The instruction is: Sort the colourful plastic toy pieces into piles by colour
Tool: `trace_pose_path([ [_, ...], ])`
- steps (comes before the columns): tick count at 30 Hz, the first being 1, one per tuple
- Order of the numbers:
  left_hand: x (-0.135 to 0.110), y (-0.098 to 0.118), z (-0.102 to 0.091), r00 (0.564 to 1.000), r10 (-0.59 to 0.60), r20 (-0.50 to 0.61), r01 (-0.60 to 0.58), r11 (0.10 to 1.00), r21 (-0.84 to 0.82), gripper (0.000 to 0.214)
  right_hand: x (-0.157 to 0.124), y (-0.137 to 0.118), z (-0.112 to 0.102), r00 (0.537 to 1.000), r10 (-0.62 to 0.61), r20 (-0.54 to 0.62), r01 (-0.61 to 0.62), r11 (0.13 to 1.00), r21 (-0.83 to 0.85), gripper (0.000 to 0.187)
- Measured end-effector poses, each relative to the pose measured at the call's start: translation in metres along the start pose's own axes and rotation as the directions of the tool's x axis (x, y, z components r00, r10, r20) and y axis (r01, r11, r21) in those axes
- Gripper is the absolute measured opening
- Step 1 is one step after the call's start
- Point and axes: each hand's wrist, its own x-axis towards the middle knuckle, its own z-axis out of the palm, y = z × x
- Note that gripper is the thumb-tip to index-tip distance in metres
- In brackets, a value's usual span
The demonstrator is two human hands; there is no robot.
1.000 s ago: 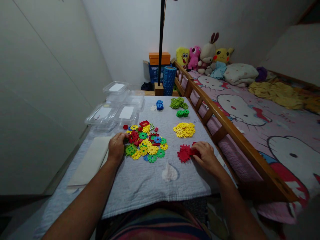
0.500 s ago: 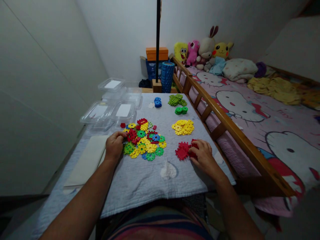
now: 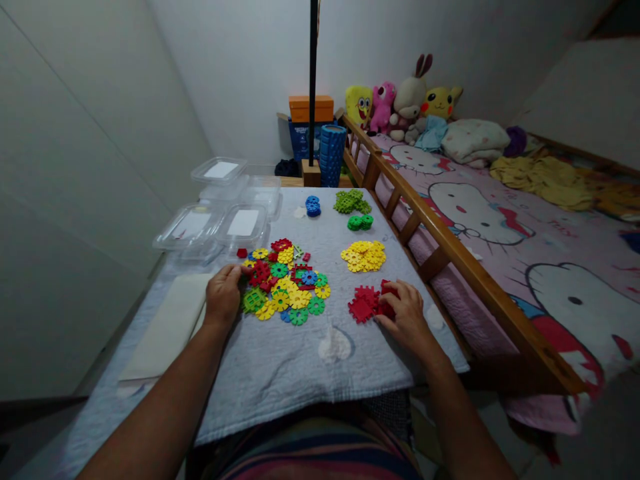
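On the cloth-covered table point(image 3: 280, 360) lies a mixed heap of plastic interlocking pieces point(image 3: 287, 283) in red, yellow, green and blue. At its left edge is my left hand point(image 3: 223, 293), fingers curled and tips beside a red block piece point(image 3: 259, 272); anything between them is hidden. My right hand point(image 3: 404, 313) grips a red square piece point(image 3: 387, 297), partly covered by my fingers. Touching it on the left are more red toothed pieces point(image 3: 364, 304). Beyond sits a yellow pile point(image 3: 365, 256) of flower-shaped discs.
Green discs point(image 3: 360, 222), light green pieces point(image 3: 352, 201) and a blue stack point(image 3: 313, 206) stand farther back. Lidded clear plastic boxes point(image 3: 243, 227) are at the back left, above a cream booklet point(image 3: 165, 327). A wooden bed rail point(image 3: 435, 230) borders the table's right side.
The view has shifted slightly. Both hands stay in nearly the same places, the left by the heap and the right at the red pieces.
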Motion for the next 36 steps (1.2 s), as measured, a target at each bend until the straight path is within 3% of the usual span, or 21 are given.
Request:
trace_pose_path([
  [6, 0.001, 0.001, 0.000, 0.999, 0.030, 0.015, -0.029, 0.998, -0.047, 0.024, -0.009, 0.021, -0.010, 0.978, 0.167, -0.123, -0.137, 0.965, 0.225, 0.042],
  [11, 0.001, 0.004, 0.000, 1.000, 0.016, 0.003, -0.016, 0.999, 0.029, 0.023, -0.016, 0.039, 0.001, 0.926, 0.306, -0.220, -0.229, 0.920, 0.317, 0.048],
  [20, 0.000, 0.003, -0.001, 1.000, -0.006, 0.006, 0.006, 0.998, 0.058, 0.024, -0.008, 0.025, 0.022, 0.973, 0.210, -0.095, -0.203, 0.976, 0.083, 0.063],
  [29, -0.001, 0.006, -0.002, 1.000, 0.007, 0.014, -0.008, 0.996, 0.085, 0.026, -0.001, 0.010, 0.012, 0.973, 0.195, -0.122, -0.199, 0.980, -0.017, 0.067],
  [36, 0.002, 0.000, -0.002, 0.999, 0.019, 0.030, -0.020, 0.999, 0.048, 0.030, 0.005, -0.015, 0.026, 0.974, 0.199, -0.112, -0.213, 0.968, -0.130, 0.081],
])
